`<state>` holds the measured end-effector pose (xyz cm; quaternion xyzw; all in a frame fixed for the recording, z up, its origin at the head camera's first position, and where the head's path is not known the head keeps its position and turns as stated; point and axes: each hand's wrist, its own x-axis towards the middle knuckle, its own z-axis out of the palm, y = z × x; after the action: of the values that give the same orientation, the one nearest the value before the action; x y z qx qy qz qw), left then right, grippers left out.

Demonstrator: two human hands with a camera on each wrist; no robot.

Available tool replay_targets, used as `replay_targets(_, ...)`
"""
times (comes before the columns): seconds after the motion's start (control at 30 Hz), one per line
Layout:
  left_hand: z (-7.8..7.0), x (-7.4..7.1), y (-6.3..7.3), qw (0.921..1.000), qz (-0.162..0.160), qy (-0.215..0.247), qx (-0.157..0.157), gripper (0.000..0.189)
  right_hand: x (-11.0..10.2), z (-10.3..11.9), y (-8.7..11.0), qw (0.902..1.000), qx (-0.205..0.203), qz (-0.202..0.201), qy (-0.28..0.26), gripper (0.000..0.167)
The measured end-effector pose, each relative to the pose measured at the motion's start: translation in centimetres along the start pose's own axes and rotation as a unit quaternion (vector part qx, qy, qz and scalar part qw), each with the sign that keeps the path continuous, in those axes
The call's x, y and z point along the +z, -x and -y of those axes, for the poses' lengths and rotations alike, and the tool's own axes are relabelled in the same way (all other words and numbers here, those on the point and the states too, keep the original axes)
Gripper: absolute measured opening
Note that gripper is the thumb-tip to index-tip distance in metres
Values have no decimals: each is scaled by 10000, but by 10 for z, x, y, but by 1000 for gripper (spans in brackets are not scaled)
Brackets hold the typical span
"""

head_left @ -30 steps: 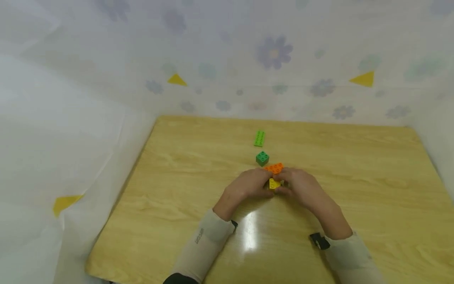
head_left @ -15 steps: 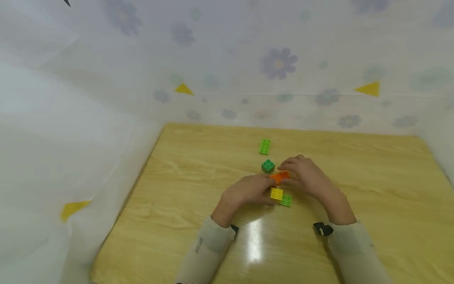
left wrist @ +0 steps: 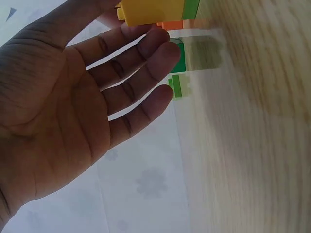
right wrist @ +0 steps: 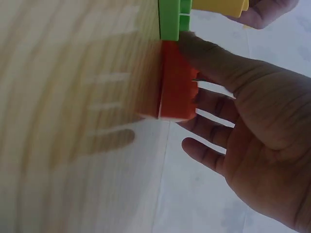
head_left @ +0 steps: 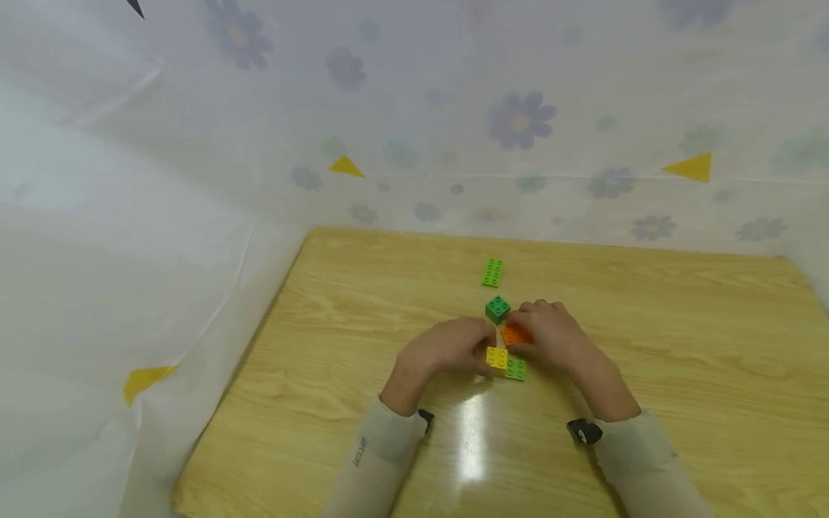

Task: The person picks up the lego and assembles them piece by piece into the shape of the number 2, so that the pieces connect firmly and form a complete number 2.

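The left hand (head_left: pixel 447 349) has its thumb and forefinger pinched narrow on the yellow brick (head_left: pixel 496 357), at the brick's left side; the other three fingers (left wrist: pixel 141 116) are spread slightly apart, gently bent, and hold nothing. The yellow brick shows four studs on top and sits on the left part of the near lime plate (head_left: pixel 515 369), whose bare studs show to the right of it.

The right hand (head_left: pixel 550 338) holds the orange brick (head_left: pixel 516 334) between thumb and fingers, the thumb along its near side — much of the brick is hidden under the hand. Its lower face is at the surface (head_left: pixel 363 302) or just above it; I cannot tell which. The orange brick is just beyond the near lime plate, seen from the surface's near edge.

Next toward the far edge comes the green brick (head_left: pixel 497 309), turned with one corner toward the near edge. It is just beside the right hand's fingertips; whether they touch is unclear. The far lime plate (head_left: pixel 493 273) lies flat beyond it, near the far edge, its long sides running toward that edge. All these pieces form a rough line, roughly midway between the surface's left and right edges.

Pale sleeves (head_left: pixel 382 450) cover both forearms. A white sheet (head_left: pixel 421 93) with printed flowers — and a few yellow triangles (head_left: pixel 693 167) — rises behind the far edge.
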<state>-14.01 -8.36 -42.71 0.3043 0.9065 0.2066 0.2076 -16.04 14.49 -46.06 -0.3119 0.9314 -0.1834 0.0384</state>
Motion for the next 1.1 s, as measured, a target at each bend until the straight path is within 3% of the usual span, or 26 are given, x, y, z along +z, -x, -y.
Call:
replay_targets(0.33, 3, 2, -6, 9992, -29, 286, 285, 27, -27, -9, 27, 9984, 224, -444, -270, 34)
replay_targets(0.6, 0, 5, -15, 9980, -385, 128, 490, 24, -43, 6, 36, 9947, -275, -534, -835, 26)
replay_targets(0.77, 1, 5, -18, 9979, -444, 143, 452, 27, -40, 18, 31, 9943, -625, -505, -695, 25)
replay_targets(1.1, 2, 7, -19, 9986, -330, 23, 409, 34, -27, 25, 26, 9971, -492, -436, -393, 34)
